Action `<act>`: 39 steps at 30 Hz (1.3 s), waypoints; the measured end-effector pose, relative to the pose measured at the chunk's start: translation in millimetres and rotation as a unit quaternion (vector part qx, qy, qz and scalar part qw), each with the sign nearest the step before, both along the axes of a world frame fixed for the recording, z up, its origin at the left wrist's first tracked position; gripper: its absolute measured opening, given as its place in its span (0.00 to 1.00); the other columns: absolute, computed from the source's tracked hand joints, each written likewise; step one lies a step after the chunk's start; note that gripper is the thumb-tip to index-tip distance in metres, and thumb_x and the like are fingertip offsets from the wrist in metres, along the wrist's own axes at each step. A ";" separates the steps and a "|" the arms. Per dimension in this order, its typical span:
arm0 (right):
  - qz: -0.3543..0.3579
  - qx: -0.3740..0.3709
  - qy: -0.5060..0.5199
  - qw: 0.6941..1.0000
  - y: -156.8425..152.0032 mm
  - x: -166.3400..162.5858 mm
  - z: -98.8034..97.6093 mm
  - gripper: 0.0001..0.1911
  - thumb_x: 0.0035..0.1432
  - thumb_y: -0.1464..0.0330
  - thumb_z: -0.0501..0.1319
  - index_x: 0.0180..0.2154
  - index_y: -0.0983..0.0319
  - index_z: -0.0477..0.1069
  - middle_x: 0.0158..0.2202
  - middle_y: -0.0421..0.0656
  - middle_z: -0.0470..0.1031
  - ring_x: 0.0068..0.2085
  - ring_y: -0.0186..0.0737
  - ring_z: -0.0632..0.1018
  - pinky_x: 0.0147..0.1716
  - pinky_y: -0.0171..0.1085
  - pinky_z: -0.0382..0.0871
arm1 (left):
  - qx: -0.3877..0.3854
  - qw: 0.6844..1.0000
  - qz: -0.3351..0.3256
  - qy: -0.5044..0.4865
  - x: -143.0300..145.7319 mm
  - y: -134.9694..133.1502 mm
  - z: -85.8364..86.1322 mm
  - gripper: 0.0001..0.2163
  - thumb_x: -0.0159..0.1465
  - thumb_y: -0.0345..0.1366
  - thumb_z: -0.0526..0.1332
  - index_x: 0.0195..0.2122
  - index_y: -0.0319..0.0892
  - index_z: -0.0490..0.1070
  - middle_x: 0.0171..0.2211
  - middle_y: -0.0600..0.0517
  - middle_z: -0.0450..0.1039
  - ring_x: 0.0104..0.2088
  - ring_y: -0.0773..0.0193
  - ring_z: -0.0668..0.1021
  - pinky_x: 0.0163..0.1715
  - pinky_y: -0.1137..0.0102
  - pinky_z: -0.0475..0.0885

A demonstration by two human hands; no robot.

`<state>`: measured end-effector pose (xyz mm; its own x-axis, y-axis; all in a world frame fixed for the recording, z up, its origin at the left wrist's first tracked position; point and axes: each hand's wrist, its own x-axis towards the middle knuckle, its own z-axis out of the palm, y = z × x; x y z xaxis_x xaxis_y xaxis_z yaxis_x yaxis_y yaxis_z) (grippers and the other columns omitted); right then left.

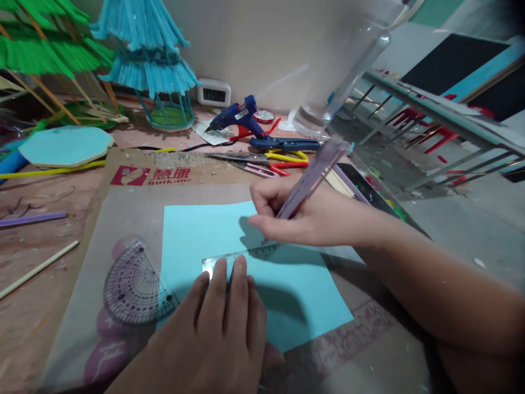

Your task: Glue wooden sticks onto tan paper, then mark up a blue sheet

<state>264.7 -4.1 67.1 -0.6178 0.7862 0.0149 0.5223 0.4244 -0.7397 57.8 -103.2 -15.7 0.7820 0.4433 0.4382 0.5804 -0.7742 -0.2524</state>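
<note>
A sheet of light blue paper (184, 235) lies on a printed cardboard mat. Across it rests a clear ruler (229, 256), pressed down by the outstretched fingertips of my left hand (229, 317). My right hand (303, 213) is closed round a pale purple pen (305, 183), its tip low at the ruler's upper edge near the ruler's right part. Whether the tip touches the paper is hard to make out. Left of my left hand, a clear protractor (135, 290) lies partly over the paper's left edge.
Behind the paper lie scissors (262, 158), blue-handled pliers (283, 144) and a blue glue gun (238, 117). A digital clock (214, 92) stands at the wall. Blue (147, 71) and green (53, 49) tiered models stand at the back left, near an octagonal blue board (65, 145). Sticks (39, 269) lie left.
</note>
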 end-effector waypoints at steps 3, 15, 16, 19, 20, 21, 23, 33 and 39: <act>-0.028 -0.019 0.044 0.998 -3.2 6.4 7.8 0.11 0.63 0.67 0.62 0.28 0.61 0.67 0.21 0.34 0.67 0.24 0.30 0.68 0.24 0.32 0.57 | -0.020 1.000 -0.003 0.002 -0.3 -0.6 1.2 0.18 0.74 0.41 0.52 0.50 0.32 0.75 0.54 0.33 0.77 0.51 0.42 0.81 0.48 0.56 0.73; -0.149 -0.077 0.170 0.971 -16.2 16.9 -51.2 0.19 0.58 0.62 0.69 0.26 0.60 0.61 0.18 0.33 0.67 0.20 0.28 0.66 0.20 0.30 0.58 | -0.019 0.999 0.004 -0.034 1.5 5.1 -5.7 0.20 0.74 0.41 0.49 0.55 0.32 0.72 0.52 0.40 0.78 0.51 0.48 0.76 0.46 0.60 0.68; -0.137 -0.070 0.164 0.974 -17.0 16.2 -50.7 0.19 0.59 0.63 0.68 0.25 0.60 0.61 0.18 0.33 0.66 0.21 0.28 0.65 0.20 0.30 0.57 | -0.014 0.999 0.000 -0.038 1.5 6.6 -6.7 0.20 0.74 0.41 0.50 0.55 0.33 0.72 0.52 0.41 0.78 0.50 0.49 0.75 0.45 0.61 0.68; -0.101 -0.037 0.144 0.984 -18.4 14.3 -48.3 0.18 0.60 0.68 0.65 0.24 0.60 0.59 0.19 0.32 0.60 0.21 0.27 0.61 0.21 0.30 0.55 | 0.004 0.998 -0.010 -0.056 2.1 10.1 -9.9 0.19 0.73 0.44 0.52 0.53 0.36 0.72 0.51 0.43 0.78 0.48 0.50 0.74 0.45 0.61 0.67; -0.094 -0.026 0.138 0.986 -18.5 14.0 -47.9 0.17 0.60 0.69 0.64 0.24 0.60 0.58 0.19 0.31 0.58 0.21 0.27 0.60 0.21 0.30 0.55 | 0.007 0.998 -0.012 -0.060 2.5 10.9 -10.9 0.19 0.73 0.45 0.52 0.52 0.37 0.73 0.51 0.44 0.78 0.48 0.51 0.74 0.44 0.61 0.66; -0.090 -0.020 0.134 0.987 -18.3 13.8 -47.8 0.17 0.61 0.70 0.62 0.24 0.59 0.58 0.19 0.31 0.57 0.21 0.27 0.60 0.20 0.30 0.54 | 0.007 0.998 -0.013 -0.064 2.9 11.4 -11.9 0.19 0.73 0.46 0.51 0.52 0.38 0.73 0.50 0.45 0.78 0.48 0.51 0.74 0.44 0.62 0.66; -0.084 -0.021 0.131 0.988 -17.6 13.7 -48.3 0.16 0.61 0.70 0.61 0.24 0.59 0.57 0.19 0.31 0.57 0.21 0.27 0.59 0.20 0.30 0.53 | 0.006 0.997 -0.013 -0.073 3.7 11.7 -14.0 0.19 0.73 0.47 0.51 0.50 0.39 0.73 0.50 0.46 0.78 0.47 0.52 0.74 0.44 0.62 0.66; -0.069 -0.009 0.098 0.993 -18.2 14.9 -49.5 0.17 0.63 0.68 0.60 0.24 0.59 0.56 0.19 0.32 0.58 0.20 0.26 0.59 0.19 0.30 0.51 | 0.003 0.994 -0.010 -0.105 2.9 9.4 -23.2 0.19 0.74 0.47 0.49 0.52 0.39 0.72 0.53 0.45 0.77 0.48 0.53 0.75 0.59 0.61 0.60; -0.055 0.045 0.074 0.995 -17.1 21.2 -45.6 0.18 0.61 0.72 0.58 0.23 0.59 0.53 0.19 0.32 0.55 0.21 0.26 0.59 0.19 0.30 0.51 | -0.009 0.996 -0.017 -0.090 -2.8 6.6 -28.8 0.21 0.74 0.49 0.50 0.56 0.39 0.70 0.58 0.43 0.75 0.51 0.50 0.76 0.63 0.59 0.59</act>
